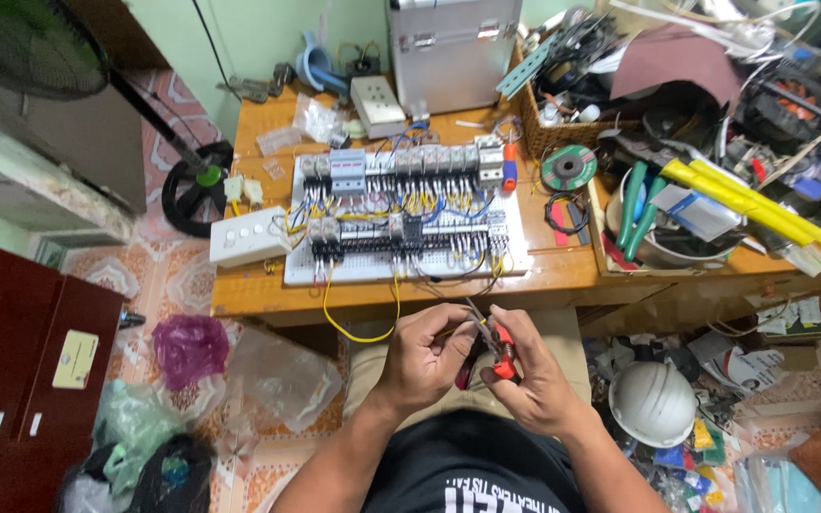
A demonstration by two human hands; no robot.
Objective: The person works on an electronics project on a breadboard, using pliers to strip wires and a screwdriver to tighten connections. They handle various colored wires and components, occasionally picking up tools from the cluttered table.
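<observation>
My left hand [427,353] and my right hand [529,369] meet over my lap, just below the table's front edge. My right hand grips red-handled pliers [498,353], their jaws pointing up and left toward my left fingers. My left hand pinches the end of a thin wire by the plier jaws. A yellow wire [363,328] loops down from the white wiring panel [515,228] on the wooden table [563,271]. The panel carries rows of breakers, relays and many coloured wires.
A white switch box [247,237] lies left of the panel, and a silver case [448,52] stands behind it. Baskets of tools and clutter fill the right side. A white hard hat [653,404] and plastic bags [189,347] lie on the floor. A fan [21,47] stands at the left.
</observation>
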